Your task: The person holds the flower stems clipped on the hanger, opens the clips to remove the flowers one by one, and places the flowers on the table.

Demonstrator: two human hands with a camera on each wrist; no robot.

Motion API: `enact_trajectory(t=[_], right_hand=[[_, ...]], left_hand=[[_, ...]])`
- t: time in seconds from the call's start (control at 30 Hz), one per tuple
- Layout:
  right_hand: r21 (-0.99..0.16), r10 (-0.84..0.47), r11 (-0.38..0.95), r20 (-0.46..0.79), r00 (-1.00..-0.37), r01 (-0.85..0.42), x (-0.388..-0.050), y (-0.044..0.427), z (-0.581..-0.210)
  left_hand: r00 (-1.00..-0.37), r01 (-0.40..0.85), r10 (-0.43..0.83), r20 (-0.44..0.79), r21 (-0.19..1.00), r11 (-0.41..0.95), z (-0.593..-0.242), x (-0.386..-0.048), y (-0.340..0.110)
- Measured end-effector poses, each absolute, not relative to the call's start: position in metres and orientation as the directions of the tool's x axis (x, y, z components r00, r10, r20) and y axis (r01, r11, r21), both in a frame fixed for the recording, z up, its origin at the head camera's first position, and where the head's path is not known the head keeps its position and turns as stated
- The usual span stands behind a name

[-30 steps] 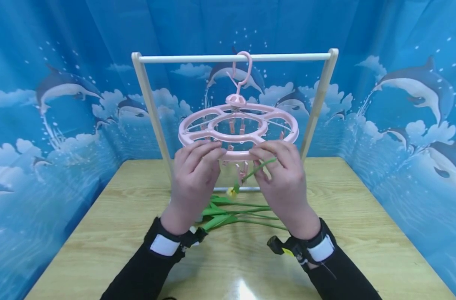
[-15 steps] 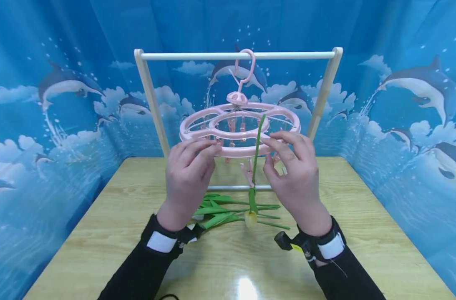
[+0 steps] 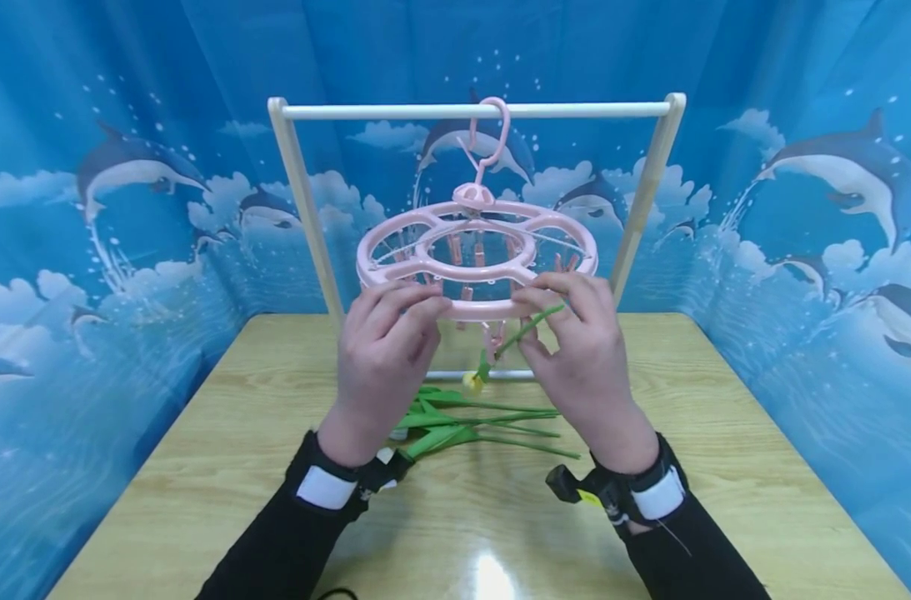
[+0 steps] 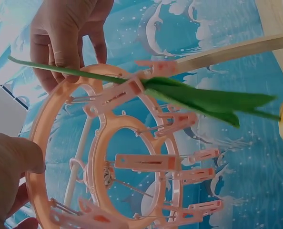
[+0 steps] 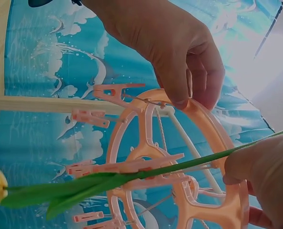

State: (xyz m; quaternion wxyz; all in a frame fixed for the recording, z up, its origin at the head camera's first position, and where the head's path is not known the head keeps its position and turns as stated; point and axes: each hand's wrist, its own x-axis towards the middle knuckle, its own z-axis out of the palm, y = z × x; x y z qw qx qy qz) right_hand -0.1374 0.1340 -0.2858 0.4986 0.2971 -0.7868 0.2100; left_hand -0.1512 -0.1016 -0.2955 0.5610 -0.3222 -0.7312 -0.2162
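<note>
A round pink clip hanger hangs by its hook from a rack. At the front left of its ring, my left hand grips the rim between thumb and fingers. My right hand pinches the rim at the front right. A yellow artificial tulip hangs flower-down and slanted below the ring, its stem passing in front of the right hand's fingers. In the left wrist view a pink clothespin lies at the stem just above the leaves and appears to hold it. Several other clothespins dangle around the ring.
Several more tulips with green stems lie on the wooden table beneath the hanger. The rack's white top bar and wooden side posts stand behind. A blue dolphin curtain surrounds the table.
The tulip swung from slanted to nearly vertical, then back to slanted. My right hand shifted right, then came back in to the rim. The left hand stays on the ring.
</note>
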Motion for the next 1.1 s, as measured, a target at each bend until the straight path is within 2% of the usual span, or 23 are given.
enact_trajectory(t=[0.37, 0.6, 0.9, 1.1], right_hand=[[-0.070, -0.230, 0.744, 0.907, -0.353, -0.665, -0.136, 0.130, -0.292], [-0.077, -0.229, 0.719, 0.913, -0.339, -0.691, -0.135, 0.127, -0.298], [-0.087, -0.186, 0.724, 0.930, -0.316, -0.685, -0.139, 0.129, -0.293], [-0.062, -0.237, 0.727, 0.912, -0.336, -0.683, -0.137, 0.128, -0.290]], left_hand=[[-0.231, 0.697, 0.260, 0.938, -0.026, 0.716, -0.301, -0.150, -0.102], [-0.270, 0.686, 0.259, 0.927, -0.004, 0.728, -0.307, -0.148, -0.102], [-0.254, 0.711, 0.257, 0.932, 0.000, 0.703, -0.302, -0.149, -0.097], [-0.232, 0.702, 0.253, 0.939, -0.018, 0.712, -0.300, -0.146, -0.094]])
